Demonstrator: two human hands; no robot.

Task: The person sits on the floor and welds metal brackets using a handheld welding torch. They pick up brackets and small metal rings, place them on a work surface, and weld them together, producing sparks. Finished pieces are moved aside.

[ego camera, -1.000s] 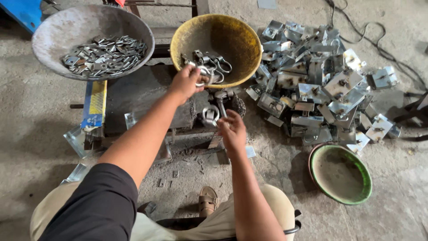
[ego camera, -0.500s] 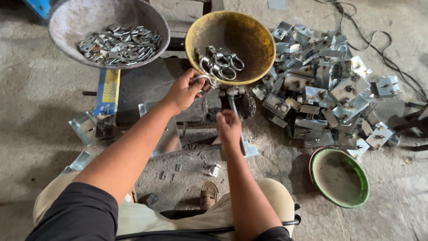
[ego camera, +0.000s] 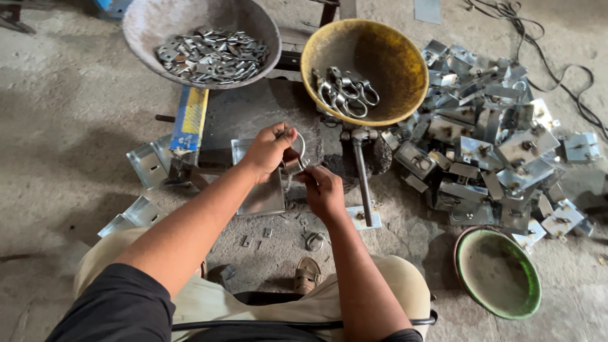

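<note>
Evidently mid-assembly, gripping a small ring-shaped metal clip (ego camera: 296,154) between left hand (ego camera: 269,149) and right hand (ego camera: 323,190), both closed on it, just above a flat steel plate (ego camera: 263,197), yellow bowl (ego camera: 392,63) just beyond the grip; next calling, probably, for steady alignment.

Head-worn view, steeply downward, close

A long, narrow blue-and-yellow printed label or strip (ego camera: 188,119) lies on the floor at about ten o'clock, just below the grey bowl's rim.
</note>
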